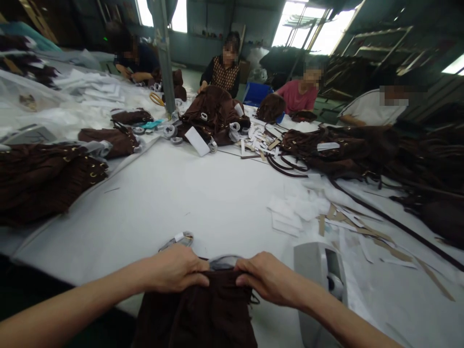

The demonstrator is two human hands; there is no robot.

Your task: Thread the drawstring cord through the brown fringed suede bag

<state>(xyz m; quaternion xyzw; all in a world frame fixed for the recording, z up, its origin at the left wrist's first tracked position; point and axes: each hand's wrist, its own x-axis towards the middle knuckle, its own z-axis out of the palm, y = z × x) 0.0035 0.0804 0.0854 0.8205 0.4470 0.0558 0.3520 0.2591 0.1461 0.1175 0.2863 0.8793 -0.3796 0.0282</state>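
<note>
Both grips pinch dark-brown fringed bag (197, 309) top.

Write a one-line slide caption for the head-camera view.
Both hands, left hand and right hand, grip a brown fabric piece at a white table beside a tape dispenser.

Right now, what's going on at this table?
A person grips a brown bag at the near table edge, left hand and right hand both pinching its top edge, with a grey wrapped fitting between them. A tape dispenser stands just right. More brown bags lie piled across the table with paper scraps and straps. Four other people sit working at the far side.
</note>
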